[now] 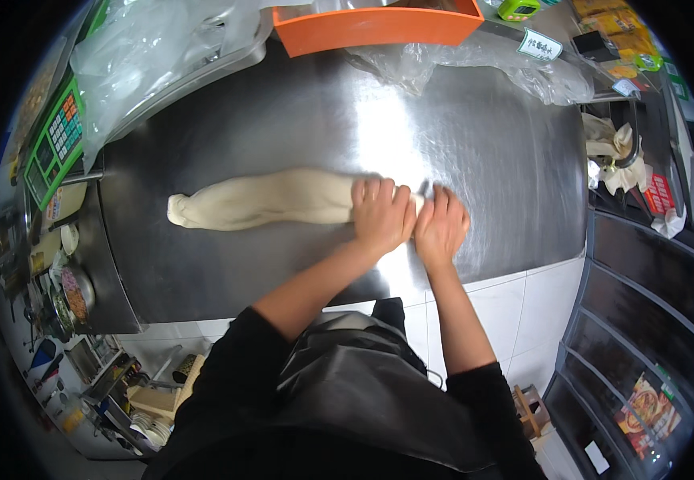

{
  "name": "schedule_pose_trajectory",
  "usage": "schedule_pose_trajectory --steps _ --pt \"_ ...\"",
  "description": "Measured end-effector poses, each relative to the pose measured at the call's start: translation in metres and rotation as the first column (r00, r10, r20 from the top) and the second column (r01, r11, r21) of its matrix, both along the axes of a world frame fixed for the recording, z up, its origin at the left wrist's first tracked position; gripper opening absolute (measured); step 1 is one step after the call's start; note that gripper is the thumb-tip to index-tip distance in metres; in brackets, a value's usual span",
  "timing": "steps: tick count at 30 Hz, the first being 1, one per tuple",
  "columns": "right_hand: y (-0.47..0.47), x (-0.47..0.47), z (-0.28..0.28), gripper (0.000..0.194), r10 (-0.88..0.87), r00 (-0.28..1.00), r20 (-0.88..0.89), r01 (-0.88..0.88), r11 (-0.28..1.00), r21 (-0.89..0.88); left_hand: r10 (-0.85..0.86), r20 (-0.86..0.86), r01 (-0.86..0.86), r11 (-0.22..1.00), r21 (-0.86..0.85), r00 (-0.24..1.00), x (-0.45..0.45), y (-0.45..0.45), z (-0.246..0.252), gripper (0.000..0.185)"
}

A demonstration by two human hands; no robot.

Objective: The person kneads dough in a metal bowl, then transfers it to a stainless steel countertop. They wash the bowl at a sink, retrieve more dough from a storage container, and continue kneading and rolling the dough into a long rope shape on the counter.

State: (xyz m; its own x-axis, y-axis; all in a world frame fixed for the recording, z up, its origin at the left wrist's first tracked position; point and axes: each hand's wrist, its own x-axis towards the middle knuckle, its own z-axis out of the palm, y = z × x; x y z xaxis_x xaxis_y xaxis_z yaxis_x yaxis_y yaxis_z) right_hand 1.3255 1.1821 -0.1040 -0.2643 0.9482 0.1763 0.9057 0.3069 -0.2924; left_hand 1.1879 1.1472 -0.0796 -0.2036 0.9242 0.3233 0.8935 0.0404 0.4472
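A long, thick roll of pale dough (281, 198) lies from left to right across a stainless steel worktop (251, 144). Its left end narrows to a small knob. Near the right end, my left hand (383, 216) is wrapped over the dough with the fingers curled down around it. Close beside it, my right hand (441, 225) covers the very tip. A bit of dough shows between the two hands. The fingers of both hands hide how the right end is shaped.
An orange bin (377, 27) stands at the worktop's far edge, beside crumpled clear plastic sheeting (503, 63). Far left are a plastic-covered tray (173, 54) and a green-framed scale (56, 144). Bowls of chopped ingredients (74, 294) sit at the left. Dark shelving (641, 288) stands right.
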Motion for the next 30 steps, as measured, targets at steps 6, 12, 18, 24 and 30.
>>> schedule_pose_trajectory --steps 6,12,18,24,30 --pt "0.016 0.01 -0.005 0.029 0.138 0.99 0.041 -0.142 0.983 0.117 -0.042 0.182 0.107 0.927 -0.359 0.982 -0.046 0.016 0.027 0.032" --pt "0.1 0.009 -0.036 0.019 0.29 0.957 -0.017 -0.271 0.913 0.304 0.218 -0.104 -0.238 0.932 -0.272 0.97 -0.082 0.059 -0.03 0.046" --pt "0.109 0.012 -0.014 0.017 0.46 0.884 -0.086 -0.441 0.879 0.18 0.331 -0.047 -0.321 0.857 -0.403 0.942 -0.022 -0.018 -0.019 0.039" --pt "0.022 0.074 0.034 0.042 0.443 0.822 -0.359 -0.491 0.87 -0.052 0.405 -0.224 -0.387 0.914 0.121 0.886 0.007 -0.02 -0.029 0.026" --pt "0.12 0.003 0.027 0.044 0.173 0.939 -0.297 -0.262 0.918 -0.296 0.46 -0.241 -0.504 0.848 -0.164 0.854 -0.031 0.062 -0.047 0.034"
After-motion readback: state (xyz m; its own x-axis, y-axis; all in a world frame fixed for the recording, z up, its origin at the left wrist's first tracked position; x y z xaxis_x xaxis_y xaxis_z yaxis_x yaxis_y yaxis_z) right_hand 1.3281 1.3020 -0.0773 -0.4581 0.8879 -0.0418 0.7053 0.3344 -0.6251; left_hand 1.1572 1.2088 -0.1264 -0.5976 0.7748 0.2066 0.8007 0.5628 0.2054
